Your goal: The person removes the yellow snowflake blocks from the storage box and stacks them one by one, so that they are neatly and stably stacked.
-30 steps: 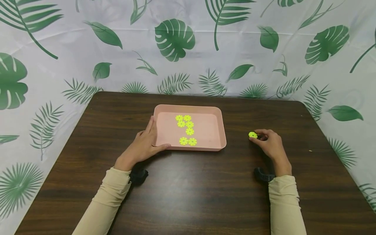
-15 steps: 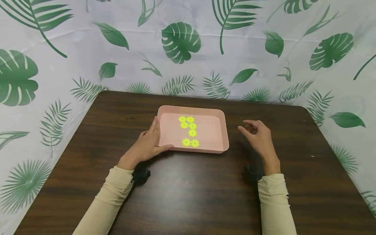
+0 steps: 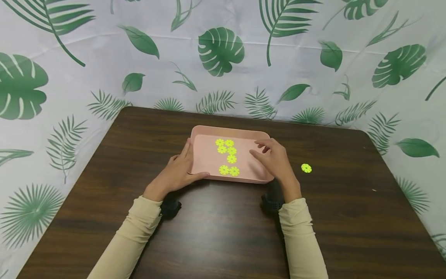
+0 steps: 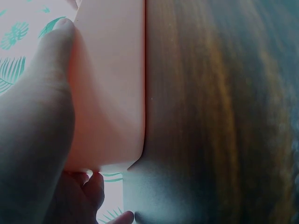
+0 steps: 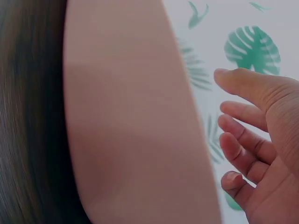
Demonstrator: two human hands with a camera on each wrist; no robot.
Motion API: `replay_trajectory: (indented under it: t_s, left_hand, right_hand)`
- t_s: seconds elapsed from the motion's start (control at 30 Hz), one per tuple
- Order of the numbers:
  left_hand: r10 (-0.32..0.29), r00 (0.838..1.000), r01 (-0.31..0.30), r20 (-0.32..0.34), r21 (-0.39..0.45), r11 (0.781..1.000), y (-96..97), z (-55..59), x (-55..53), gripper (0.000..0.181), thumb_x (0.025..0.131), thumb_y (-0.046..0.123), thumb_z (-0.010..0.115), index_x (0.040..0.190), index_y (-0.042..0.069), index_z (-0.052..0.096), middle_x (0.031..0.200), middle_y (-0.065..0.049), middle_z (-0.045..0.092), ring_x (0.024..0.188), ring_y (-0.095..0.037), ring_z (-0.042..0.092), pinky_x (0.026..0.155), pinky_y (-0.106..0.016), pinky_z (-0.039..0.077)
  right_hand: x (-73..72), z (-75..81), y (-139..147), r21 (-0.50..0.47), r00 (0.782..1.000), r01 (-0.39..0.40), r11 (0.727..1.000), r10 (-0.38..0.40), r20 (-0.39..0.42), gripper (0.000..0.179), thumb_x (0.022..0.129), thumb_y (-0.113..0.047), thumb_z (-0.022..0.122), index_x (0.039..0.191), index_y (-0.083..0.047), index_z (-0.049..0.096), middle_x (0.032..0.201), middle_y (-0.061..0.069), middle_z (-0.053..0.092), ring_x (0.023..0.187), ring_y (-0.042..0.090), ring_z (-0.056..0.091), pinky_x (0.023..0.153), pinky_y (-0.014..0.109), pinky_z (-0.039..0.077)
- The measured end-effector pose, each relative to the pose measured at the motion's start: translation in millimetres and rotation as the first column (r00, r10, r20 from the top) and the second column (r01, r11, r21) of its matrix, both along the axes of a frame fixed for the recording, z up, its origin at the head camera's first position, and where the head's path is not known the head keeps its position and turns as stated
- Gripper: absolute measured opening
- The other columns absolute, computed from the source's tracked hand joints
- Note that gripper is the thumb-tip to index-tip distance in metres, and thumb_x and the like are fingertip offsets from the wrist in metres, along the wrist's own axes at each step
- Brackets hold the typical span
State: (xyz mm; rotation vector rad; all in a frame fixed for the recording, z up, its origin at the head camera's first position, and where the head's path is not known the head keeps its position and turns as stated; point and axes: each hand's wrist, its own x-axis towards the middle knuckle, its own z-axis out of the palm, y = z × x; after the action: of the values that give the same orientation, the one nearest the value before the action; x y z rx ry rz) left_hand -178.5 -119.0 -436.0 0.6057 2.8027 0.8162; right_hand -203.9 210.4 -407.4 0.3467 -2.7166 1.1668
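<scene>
A shallow pink tray (image 3: 226,132) lies on the dark wooden table, with several yellow flower-shaped discs (image 3: 231,159) inside it. At its near left corner, my left hand (image 3: 175,170) holds the tray: thumb over the front rim, fingers along the left wall. The left wrist view shows that thumb (image 4: 53,51) against the pink wall. Over the tray's right part hovers my right hand (image 3: 277,161), fingers loosely bent and nothing between them. In the right wrist view its thumb (image 5: 247,86) stands apart from the other fingers. One yellow disc (image 3: 306,168) lies on the table to the tray's right.
The brown table (image 3: 223,240) extends on all sides of the tray. A white cloth with green leaves (image 3: 223,93) hangs behind it. A tiny pale speck (image 3: 374,190) lies at the right. Dark bands sit on both wrists.
My right hand has let go of the lone yellow disc, which stays on the table, and has moved left over the tray. The left hand keeps its place on the tray.
</scene>
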Motion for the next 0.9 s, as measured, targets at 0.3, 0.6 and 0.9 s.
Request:
replay_trajectory:
  t_s: [0.3,0.6,0.9]
  left_hand:
    - [0.008,1.0,-0.008,-0.012,-0.008,1.0,1.2,-1.5,0.7,0.119,0.093,0.071,0.06,0.163,-0.002,-0.002,0.171,-0.018,-0.013,0.152,-0.04,0.029,0.115,-0.067,0.025]
    - [0.003,1.0,-0.003,-0.007,-0.01,1.0,2.0,-3.4,0.9,0.118,0.094,0.072,0.058,0.163,-0.001,-0.003,0.171,-0.017,-0.015,0.153,-0.038,0.026,0.116,-0.066,0.024]
    - [0.008,1.0,-0.008,-0.01,-0.019,1.0,1.7,-3.3,1.3,0.118,0.094,0.072,0.057,0.163,-0.002,-0.003,0.171,-0.019,-0.013,0.153,-0.039,0.026,0.116,-0.066,0.025]
  right_hand:
    - [-5.4,-14.7,-38.9,0.02,0.992,-0.083,0.996,0.08,0.102,0.032,0.089,-0.018,0.083,0.114,0.002,0.077,0.106,0.015,0.071,0.093,0.03,0.061,0.08,0.041,0.052]
    - [-4.7,-24.0,-50.7,0.107,0.967,-0.052,0.993,0.024,0.252,0.036,0.087,-0.026,0.086,0.111,-0.002,0.077,0.101,0.01,0.068,0.092,0.027,0.062,0.083,0.042,0.055]
    - [-6.9,-25.7,-54.9,0.131,0.963,-0.043,0.99,0.006,0.269,0.038,0.086,-0.027,0.087,0.113,-0.002,0.077,0.1,0.01,0.068,0.09,0.026,0.06,0.081,0.039,0.053]
